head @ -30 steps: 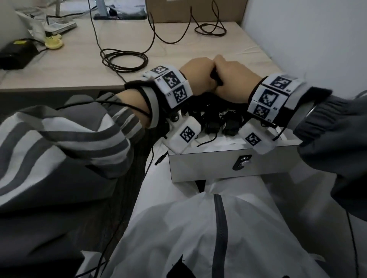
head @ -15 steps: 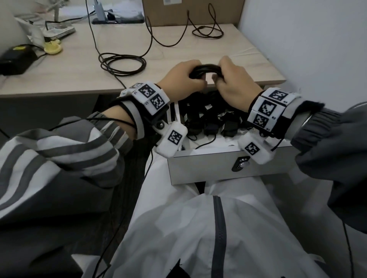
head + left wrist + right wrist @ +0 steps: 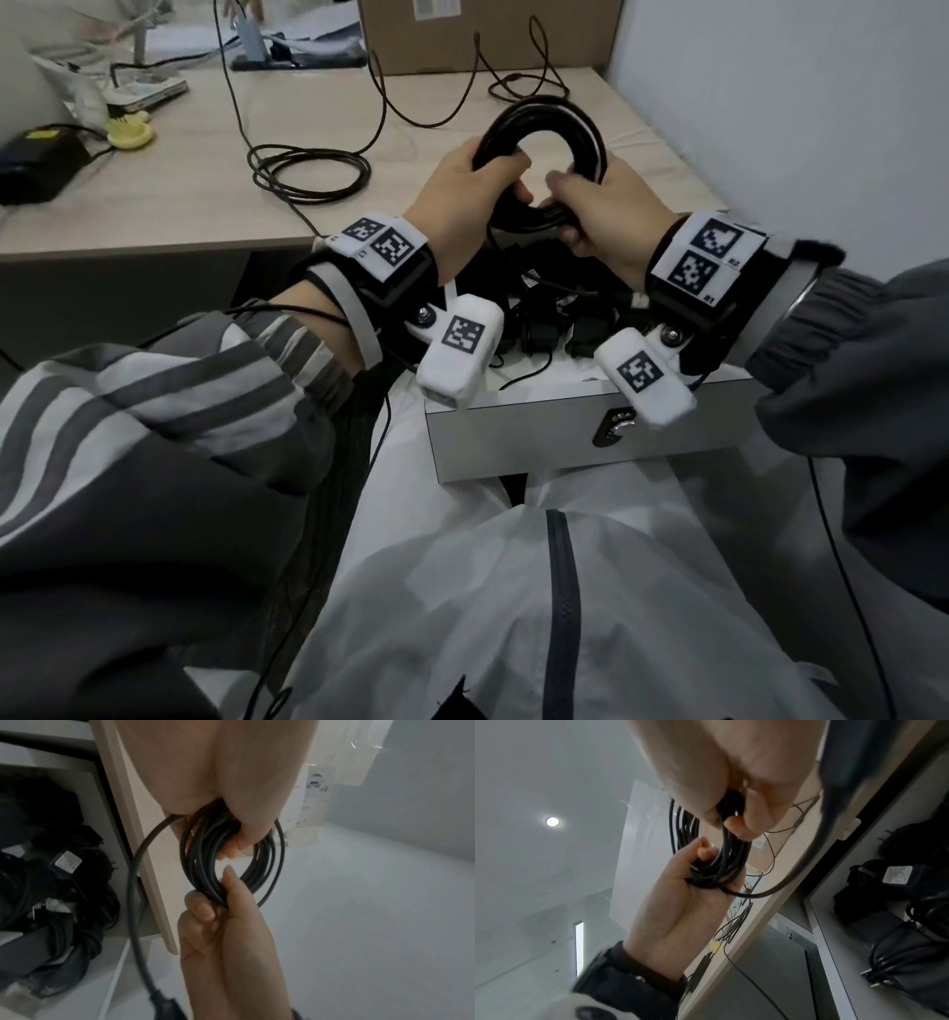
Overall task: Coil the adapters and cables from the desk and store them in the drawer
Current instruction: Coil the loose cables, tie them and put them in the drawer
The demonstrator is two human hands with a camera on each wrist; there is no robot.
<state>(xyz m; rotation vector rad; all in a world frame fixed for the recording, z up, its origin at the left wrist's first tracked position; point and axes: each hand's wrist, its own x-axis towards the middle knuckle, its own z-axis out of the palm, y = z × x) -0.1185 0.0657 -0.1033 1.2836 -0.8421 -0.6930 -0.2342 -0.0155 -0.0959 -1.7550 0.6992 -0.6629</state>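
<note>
We note a black cable coil [image 3: 544, 154], and black adapters [image 3: 539, 318] in a white drawer [image 3: 518, 437]. The desk [image 3: 195, 185] is pale wood grain, with a yellow object [image 3: 129, 134] near its left edge. Our wristbands [image 3: 382, 246] carry black-and-white square markers; the left sleeve [image 3: 154, 390] is grey with white stripes.

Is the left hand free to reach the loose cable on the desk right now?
Probably not: the left hand grips the coil, as does the right hand. The loose cable lies unobstructed on the desk, but the hand must let go first.
</note>
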